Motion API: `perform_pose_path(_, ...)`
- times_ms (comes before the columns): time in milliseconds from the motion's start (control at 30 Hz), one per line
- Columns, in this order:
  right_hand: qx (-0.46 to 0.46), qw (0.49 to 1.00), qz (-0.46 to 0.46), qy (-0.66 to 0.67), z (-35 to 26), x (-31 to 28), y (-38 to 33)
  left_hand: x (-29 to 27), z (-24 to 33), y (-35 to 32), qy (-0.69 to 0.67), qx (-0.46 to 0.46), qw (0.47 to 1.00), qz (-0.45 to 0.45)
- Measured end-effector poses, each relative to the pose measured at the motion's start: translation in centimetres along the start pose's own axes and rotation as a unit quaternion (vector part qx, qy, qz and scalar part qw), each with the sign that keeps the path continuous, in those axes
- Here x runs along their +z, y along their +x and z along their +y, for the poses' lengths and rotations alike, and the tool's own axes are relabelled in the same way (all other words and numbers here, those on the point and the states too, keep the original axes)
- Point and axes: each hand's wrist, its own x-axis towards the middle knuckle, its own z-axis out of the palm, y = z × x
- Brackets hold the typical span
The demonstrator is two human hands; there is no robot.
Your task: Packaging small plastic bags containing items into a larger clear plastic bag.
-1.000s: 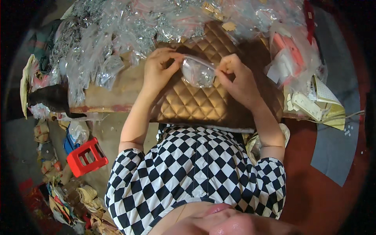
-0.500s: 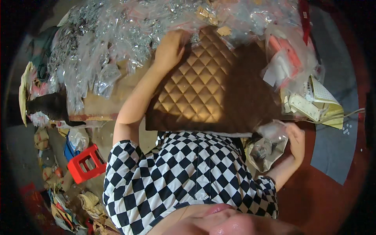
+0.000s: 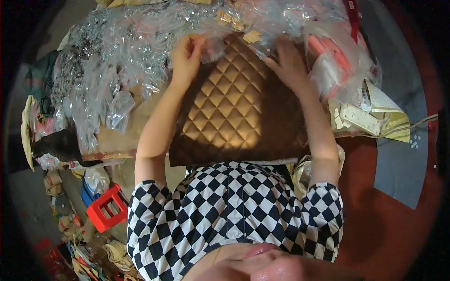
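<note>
A brown quilted mat point(image 3: 229, 100) lies in front of me, lit at its middle and shaded on its right. Past its far left corner my left hand point(image 3: 187, 61) is closed, thumb and fingers drawn together at a small clear plastic bag point(image 3: 213, 50). My right hand point(image 3: 291, 63) reaches over the mat's far right part, thumb spread from the fingers. Its fingertips are dim against the clear plastic at the far edge, and nothing shows in its grip. A heap of clear plastic bags point(image 3: 140, 40) with small shiny contents covers the far side.
Tan pieces point(image 3: 252, 36) rest on the heap. At right are a plastic bag with red items point(image 3: 333, 54) and a white power strip point(image 3: 360, 118). An open plastic bag point(image 3: 302, 173) is beside my right arm. A red stool point(image 3: 108, 208) stands lower left.
My right hand has left the open bag at the lower right and moved up over the mat's far side. My left hand has shifted slightly left and its fingers have drawn together.
</note>
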Motion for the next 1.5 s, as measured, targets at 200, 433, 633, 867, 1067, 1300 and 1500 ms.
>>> perform_pose_path(200,-0.046,0.983,-0.177,0.034,-7.6,6.0,1.0,-2.0,1.9,-5.7,0.037,-0.049,0.979,-0.195)
perform_pose_path(433,-0.018,0.961,-0.160,0.225,-6.7,-0.5,1.0,-4.0,-1.9,-6.1,-0.082,-0.164,0.973,-0.143)
perform_pose_path(633,0.131,0.937,-0.319,-0.054,-3.1,1.5,-1.1,-0.9,-2.0,-5.5,0.004,-0.068,0.965,-0.255)
perform_pose_path(867,0.012,0.942,-0.336,-0.003,-6.7,-3.9,-4.5,-1.8,-1.3,-5.8,0.198,-0.069,0.908,-0.363)
perform_pose_path(1067,-0.111,0.987,-0.117,-0.020,-3.0,-0.8,-6.8,-1.2,1.6,-6.8,-0.015,-0.165,0.930,-0.327)
perform_pose_path(1300,0.019,0.968,-0.107,0.227,-9.0,-5.6,-5.0,0.1,7.1,-7.7,0.066,0.179,0.916,-0.354)
perform_pose_path(1500,0.138,0.986,-0.054,-0.079,-1.6,-6.5,-9.6,-1.7,5.0,-9.4,-0.120,-0.137,0.956,-0.229)
